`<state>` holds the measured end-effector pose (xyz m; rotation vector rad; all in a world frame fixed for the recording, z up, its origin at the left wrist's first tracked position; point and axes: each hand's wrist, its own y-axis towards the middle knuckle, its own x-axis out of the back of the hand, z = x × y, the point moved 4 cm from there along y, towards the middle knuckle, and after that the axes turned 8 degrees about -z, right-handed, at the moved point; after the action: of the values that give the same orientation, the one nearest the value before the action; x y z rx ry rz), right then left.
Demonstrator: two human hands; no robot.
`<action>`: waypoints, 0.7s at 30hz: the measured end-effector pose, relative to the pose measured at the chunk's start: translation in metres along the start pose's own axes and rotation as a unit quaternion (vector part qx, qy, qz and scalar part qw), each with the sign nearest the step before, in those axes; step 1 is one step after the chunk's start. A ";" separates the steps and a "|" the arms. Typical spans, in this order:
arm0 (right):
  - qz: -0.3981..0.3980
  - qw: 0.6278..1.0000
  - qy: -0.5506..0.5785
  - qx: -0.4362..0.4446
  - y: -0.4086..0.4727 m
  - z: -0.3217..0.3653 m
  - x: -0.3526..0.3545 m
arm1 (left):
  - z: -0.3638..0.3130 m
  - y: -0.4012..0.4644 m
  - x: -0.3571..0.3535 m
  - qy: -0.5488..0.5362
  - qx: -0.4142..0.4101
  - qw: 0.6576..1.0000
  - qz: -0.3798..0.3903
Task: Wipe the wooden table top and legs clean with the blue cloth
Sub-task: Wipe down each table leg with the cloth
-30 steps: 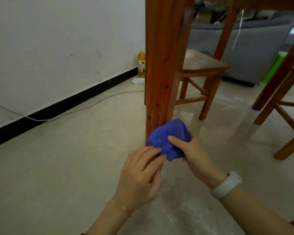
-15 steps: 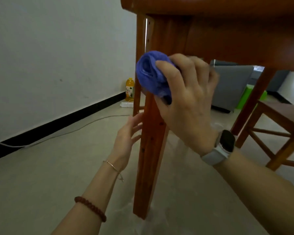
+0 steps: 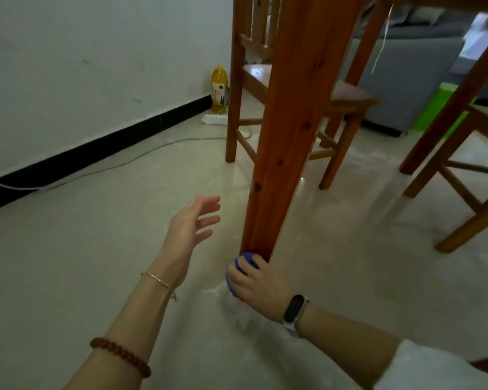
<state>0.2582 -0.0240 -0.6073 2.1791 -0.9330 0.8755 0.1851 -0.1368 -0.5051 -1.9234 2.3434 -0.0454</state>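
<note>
Cloth (image 3: pixel 244 263) sits bunched at the foot of the table leg (image 3: pixel 289 130), right hand (image 3: pixel 255 282) curled round it; left hand (image 3: pixel 190 225) spread, empty. Soft and light, probably best gripped wadded.

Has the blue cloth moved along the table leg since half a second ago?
Yes. The blue cloth, gripped by the right hand, went from the top of the table leg down to its foot.

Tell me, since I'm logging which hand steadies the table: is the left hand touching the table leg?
Apart. The head view shows bare floor between the left hand's spread fingers and the table leg; only the right hand, gripping the blue cloth, is at its foot.
</note>
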 end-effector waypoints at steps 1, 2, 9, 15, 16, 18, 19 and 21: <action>0.033 0.999 0.026 -0.001 -0.006 0.010 -0.006 | 0.005 -0.003 0.002 0.018 -0.007 1.000 -0.005; 0.051 0.997 0.054 -0.012 -0.013 0.016 -0.008 | 0.008 -0.006 0.004 0.039 -0.015 0.999 -0.009; -0.253 0.941 0.153 -0.166 -0.014 -0.070 0.084 | 0.020 -0.003 0.003 0.068 -0.027 0.997 -0.039; -0.353 0.914 0.064 -0.191 0.011 -0.113 0.125 | 0.024 0.003 -0.014 -0.006 0.002 0.998 -0.055; -0.325 0.929 0.055 -0.166 0.011 -0.098 0.108 | 0.027 0.003 -0.012 -0.025 0.019 0.997 -0.067; -0.239 0.963 0.056 -0.107 0.004 -0.057 0.061 | 0.035 0.001 -0.004 -0.019 0.039 0.994 -0.098; -0.187 0.978 0.059 -0.076 -0.002 -0.033 0.034 | 0.040 -0.003 0.000 0.001 0.041 0.993 -0.109; -0.091 0.993 0.072 -0.037 -0.023 0.009 -0.014 | 0.048 -0.013 0.005 0.040 0.037 0.992 -0.113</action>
<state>0.2712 -0.0121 -0.6294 2.0702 -0.6755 0.8814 0.2020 -0.1426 -0.5516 -2.1768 2.1241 -0.2291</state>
